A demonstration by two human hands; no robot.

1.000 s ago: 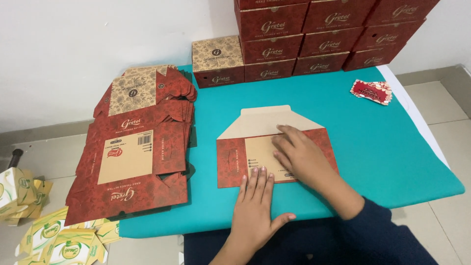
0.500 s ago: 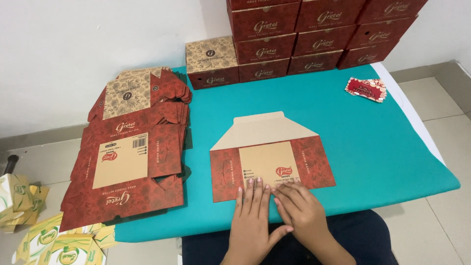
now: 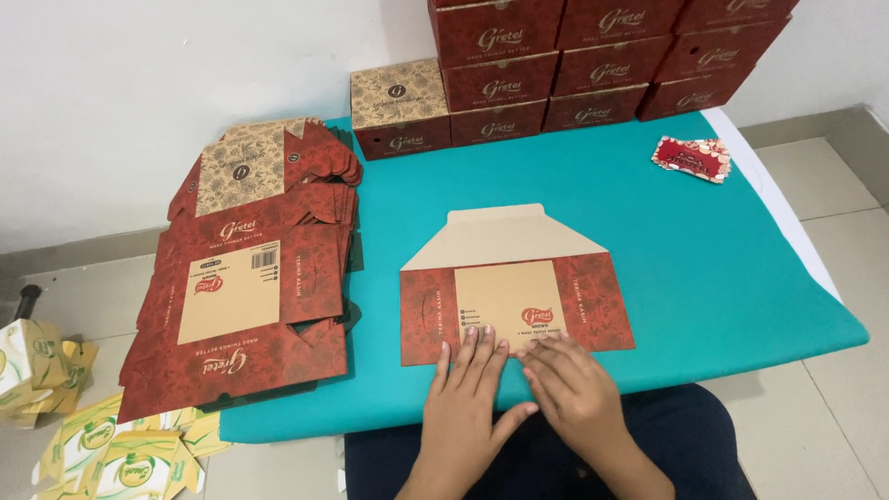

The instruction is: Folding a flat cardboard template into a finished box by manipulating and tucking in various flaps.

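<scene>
A flat, folded red and tan carton blank (image 3: 514,287) lies in the middle of the teal table (image 3: 704,268), its tan flap pointing away from me. My left hand (image 3: 469,398) lies flat with fingers spread, fingertips pressing the blank's near edge. Beside it my right hand (image 3: 572,389) also rests flat, its fingertips on the same near edge. Neither hand grips anything.
A pile of unfolded red carton blanks (image 3: 245,278) covers the table's left end. Assembled red boxes (image 3: 574,65) are stacked along the far wall. A small red packet (image 3: 693,157) lies at the far right. Yellow-green cartons (image 3: 102,444) lie on the floor at left.
My right hand slid from the middle of the blank back to its near edge, next to my left hand. The view shifted slightly.
</scene>
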